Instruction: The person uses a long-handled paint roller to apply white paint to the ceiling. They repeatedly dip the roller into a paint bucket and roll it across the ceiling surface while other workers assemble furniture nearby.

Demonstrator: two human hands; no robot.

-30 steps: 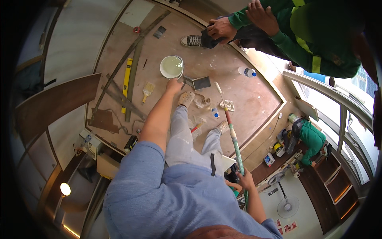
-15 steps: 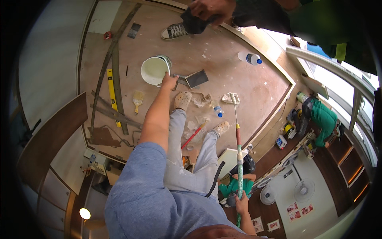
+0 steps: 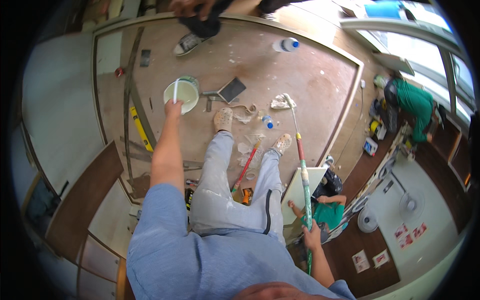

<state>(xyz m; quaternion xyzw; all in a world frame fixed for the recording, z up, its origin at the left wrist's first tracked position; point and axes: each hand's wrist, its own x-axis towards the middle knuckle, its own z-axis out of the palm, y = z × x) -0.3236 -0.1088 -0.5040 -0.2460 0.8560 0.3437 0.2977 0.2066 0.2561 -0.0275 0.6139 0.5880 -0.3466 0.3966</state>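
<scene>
My left hand [image 3: 173, 108] is closed on a slim white bar [image 3: 176, 89] at the near edge of a white bucket [image 3: 195, 104]. Whether the bar is the bucket's handle or a separate stick, I cannot tell. Pale liquid shows inside the bucket. Low on the right, my right hand [image 3: 312, 237] grips the green, paint-marked pole of a paint roller [image 3: 301, 155]. Its white roller end rests by a crumpled white piece [image 3: 279, 103] on the floor. A flat black-faced tool [image 3: 232, 90] lies right of the bucket.
Bottles [image 3: 267, 121] [image 3: 287, 45], a red-handled tool [image 3: 245, 167] and a yellow spirit level [image 3: 141, 129] lie on the stained floor. A person's shoe [image 3: 188, 44] stands at the far side. Two people in green [image 3: 413, 107] [image 3: 330, 214] are at the right.
My left hand has left the bucket's right rim and now holds the white bar at its near edge. The view has shifted; the right hand keeps its grip on the pole.
</scene>
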